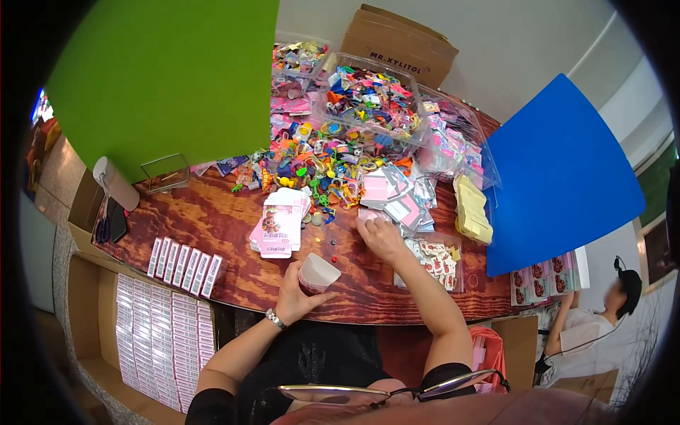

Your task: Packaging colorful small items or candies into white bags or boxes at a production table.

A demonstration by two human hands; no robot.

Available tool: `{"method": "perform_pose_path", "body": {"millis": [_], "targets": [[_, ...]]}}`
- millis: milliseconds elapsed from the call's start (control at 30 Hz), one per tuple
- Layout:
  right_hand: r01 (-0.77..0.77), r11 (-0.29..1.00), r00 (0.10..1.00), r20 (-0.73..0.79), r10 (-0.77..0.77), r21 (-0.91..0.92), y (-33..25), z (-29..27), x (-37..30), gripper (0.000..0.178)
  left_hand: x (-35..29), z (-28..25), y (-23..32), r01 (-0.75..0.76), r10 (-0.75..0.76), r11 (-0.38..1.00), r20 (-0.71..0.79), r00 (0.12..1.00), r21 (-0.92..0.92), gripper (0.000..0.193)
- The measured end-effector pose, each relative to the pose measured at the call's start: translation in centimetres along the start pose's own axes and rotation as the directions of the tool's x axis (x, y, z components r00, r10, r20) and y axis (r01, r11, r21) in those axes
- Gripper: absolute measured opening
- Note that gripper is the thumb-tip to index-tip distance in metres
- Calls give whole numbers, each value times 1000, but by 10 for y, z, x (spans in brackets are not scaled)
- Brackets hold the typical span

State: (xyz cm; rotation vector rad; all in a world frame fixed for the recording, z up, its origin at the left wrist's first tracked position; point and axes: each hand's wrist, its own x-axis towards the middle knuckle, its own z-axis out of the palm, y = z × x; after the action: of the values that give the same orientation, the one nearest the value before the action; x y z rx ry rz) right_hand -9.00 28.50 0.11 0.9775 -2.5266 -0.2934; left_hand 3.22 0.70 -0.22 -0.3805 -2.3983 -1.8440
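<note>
My left hand is wrapped round a small open carton, pink outside and white inside, its mouth tilted up and to the right. My right hand reaches over the table, fingers bent together at the near edge of a pile of pink, white and grey cards. Something pale pink shows at its fingertips; I cannot make out what. Flat pink-and-white cartons lie stacked beyond my left hand. Beside my right forearm, a clear tray holds small printed stickers or cards.
Small colourful plastic toys lie heaped behind, with clear bins of more. Yellow packets lie right. A row of closed cartons lines the left edge, above a filled cardboard box. Green and blue boards stand either side.
</note>
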Motion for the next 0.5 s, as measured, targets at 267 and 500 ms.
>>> {"method": "perform_pose_path", "body": {"millis": [267,500], "targets": [[-332,794,854,-196,482,509,-10,-86,13,41,-1,-3,-7,25,-25,1000,-22,999,1,73],[-127,135,688,-11,726,983,-77,-113,6,23,5,-2,-5,-7,12,998,-70,997,68,73]]}}
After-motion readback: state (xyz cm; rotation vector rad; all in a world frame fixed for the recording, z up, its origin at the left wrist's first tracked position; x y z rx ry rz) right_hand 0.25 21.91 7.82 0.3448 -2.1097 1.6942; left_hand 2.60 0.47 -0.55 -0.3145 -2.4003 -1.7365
